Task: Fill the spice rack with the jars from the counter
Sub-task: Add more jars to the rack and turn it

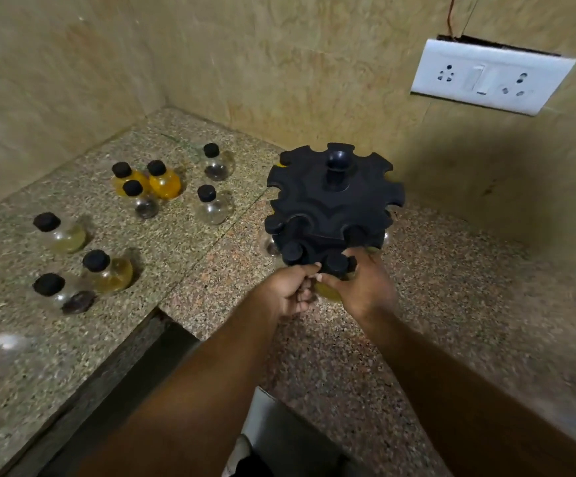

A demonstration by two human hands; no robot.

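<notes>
Both hands [331,287] at rack [334,204] front, jar [329,291] between

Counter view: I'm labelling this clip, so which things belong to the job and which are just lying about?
Job: black plastic spice rack; round glass jars with black caps; yellow-filled jar held by left hand and right hand.
Lying about: white wall socket plate.

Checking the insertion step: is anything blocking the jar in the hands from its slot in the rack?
Nothing visible. Both hands hold the yellow-filled glass jar with black cap right at the lower tier's front edge of the black notched plastic spice rack; the slot itself is hidden.
</notes>
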